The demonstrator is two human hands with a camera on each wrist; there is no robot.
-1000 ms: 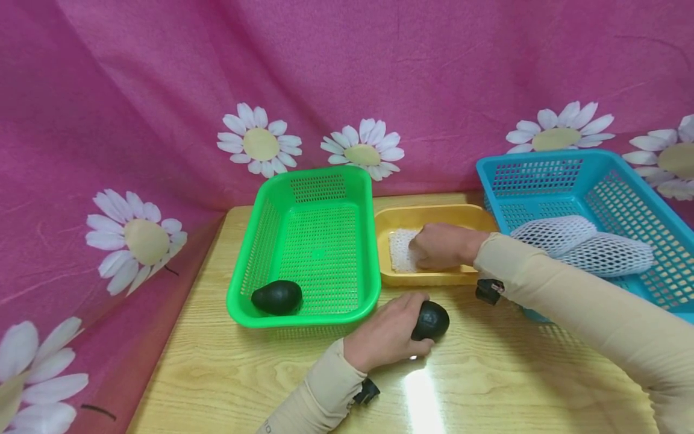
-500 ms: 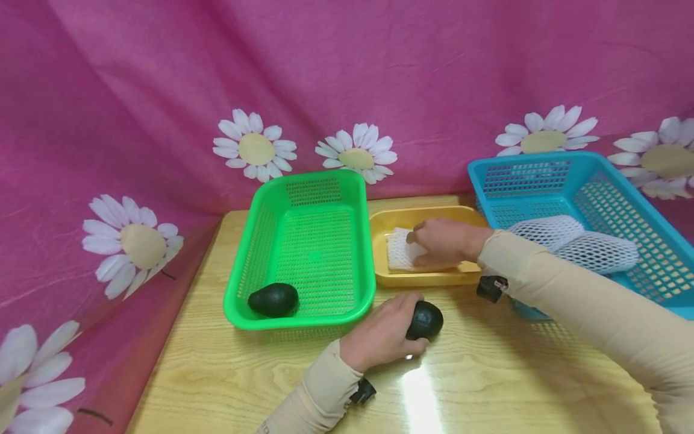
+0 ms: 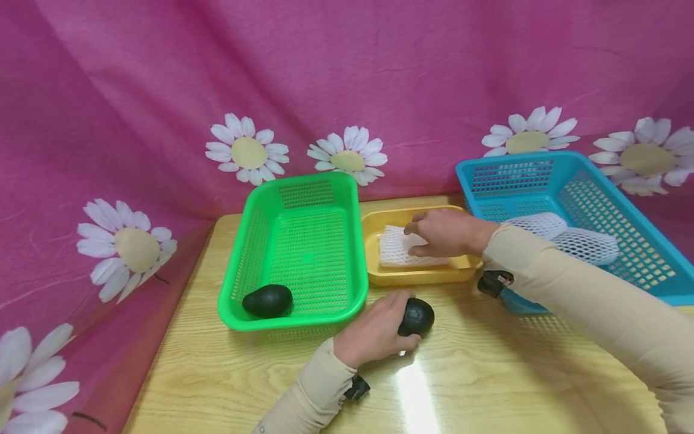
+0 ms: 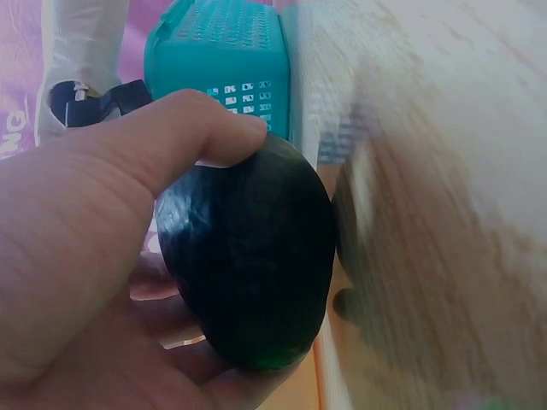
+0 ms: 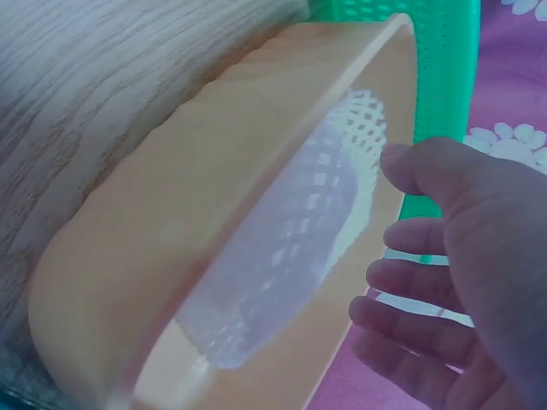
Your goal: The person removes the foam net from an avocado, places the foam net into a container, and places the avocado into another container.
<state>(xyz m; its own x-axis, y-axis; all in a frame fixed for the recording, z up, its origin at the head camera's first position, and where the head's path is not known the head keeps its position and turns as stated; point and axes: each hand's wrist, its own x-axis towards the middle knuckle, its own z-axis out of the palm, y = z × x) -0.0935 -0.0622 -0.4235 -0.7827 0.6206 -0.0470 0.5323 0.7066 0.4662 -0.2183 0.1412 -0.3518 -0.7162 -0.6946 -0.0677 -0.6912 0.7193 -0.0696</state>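
Observation:
My left hand [image 3: 376, 330] grips a dark avocado [image 3: 417, 317] low over the table, in front of the yellow tray [image 3: 412, 279]. In the left wrist view the thumb lies over the top of this avocado [image 4: 248, 248] and the fingers curl beneath it. My right hand [image 3: 447, 232] hovers over the yellow tray with fingers apart. Below it lie white foam net sleeves [image 3: 394, 247]. The right wrist view shows a gap between the fingertips [image 5: 397, 162] and the foam net [image 5: 282, 231]. A second avocado [image 3: 268, 301] lies in the near left corner of the green basket [image 3: 295, 325].
At the right stands a blue basket [image 3: 618, 181] holding foam-netted fruit [image 3: 585, 245], partly behind my right sleeve [image 3: 575, 289]. The green basket's right wall stands beside the yellow tray. A pink flowered cloth [image 3: 325, 72] hangs behind the wooden table [image 3: 488, 374].
My right hand's fingers have spread from a bunched pose at the foam nets, uncovering more of them. The whole scene shifts slightly left; the left hand keeps its grip on the avocado.

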